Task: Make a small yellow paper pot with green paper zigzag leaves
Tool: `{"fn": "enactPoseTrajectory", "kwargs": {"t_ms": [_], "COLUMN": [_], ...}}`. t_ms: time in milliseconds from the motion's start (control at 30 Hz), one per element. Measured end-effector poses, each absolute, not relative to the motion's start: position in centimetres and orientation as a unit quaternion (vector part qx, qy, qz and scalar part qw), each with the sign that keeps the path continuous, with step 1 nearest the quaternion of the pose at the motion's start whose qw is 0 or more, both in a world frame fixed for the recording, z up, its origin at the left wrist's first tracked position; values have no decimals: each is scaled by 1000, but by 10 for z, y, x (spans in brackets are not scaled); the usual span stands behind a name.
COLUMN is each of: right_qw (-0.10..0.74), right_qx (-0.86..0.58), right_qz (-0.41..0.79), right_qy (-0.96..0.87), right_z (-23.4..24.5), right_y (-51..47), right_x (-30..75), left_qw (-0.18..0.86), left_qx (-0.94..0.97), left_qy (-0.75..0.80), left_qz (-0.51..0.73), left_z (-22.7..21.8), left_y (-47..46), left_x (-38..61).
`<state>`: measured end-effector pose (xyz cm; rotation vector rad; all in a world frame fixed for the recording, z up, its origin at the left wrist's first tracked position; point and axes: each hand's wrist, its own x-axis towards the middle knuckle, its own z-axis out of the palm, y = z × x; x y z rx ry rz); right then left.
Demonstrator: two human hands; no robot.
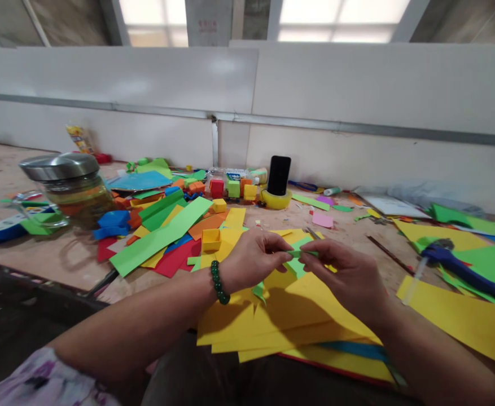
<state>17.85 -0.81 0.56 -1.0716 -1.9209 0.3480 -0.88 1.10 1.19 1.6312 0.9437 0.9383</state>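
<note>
both the left hand (253,256) and right hand (349,276) pinch a small green paper strip (300,254) between fingertips, held just above the yellow paper sheets (281,321), forearms angled inward, wrists bent.

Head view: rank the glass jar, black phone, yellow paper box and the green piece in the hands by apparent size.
1. glass jar
2. black phone
3. yellow paper box and green piece: too close to call, the piece is partly hidden.
</note>
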Motion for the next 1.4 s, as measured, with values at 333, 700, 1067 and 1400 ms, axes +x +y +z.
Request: {"fn": "enactPoseTrajectory", "kwargs": {"t_ms": [333, 700, 1067, 1400], "right_qw": [396, 431, 387, 424], "right_qx": [-430, -441, -461, -474], "right_qz": [144, 419, 422, 373], "right_qy": [-798, -666, -678, -675], "right_z": [6, 15, 17, 22], "right_y": [-8, 1, 1, -6], "right_x": [176, 180, 179, 169], "left_qw": [378, 416, 543, 529], "left_qx": [751, 725, 670, 693], "left_qy": [400, 378, 354, 359], "left_qz": [365, 399, 362, 332], "left_z": [9, 13, 10, 6], "left_y": [13, 14, 14, 18], "left_x": [-15, -14, -11, -13]}}
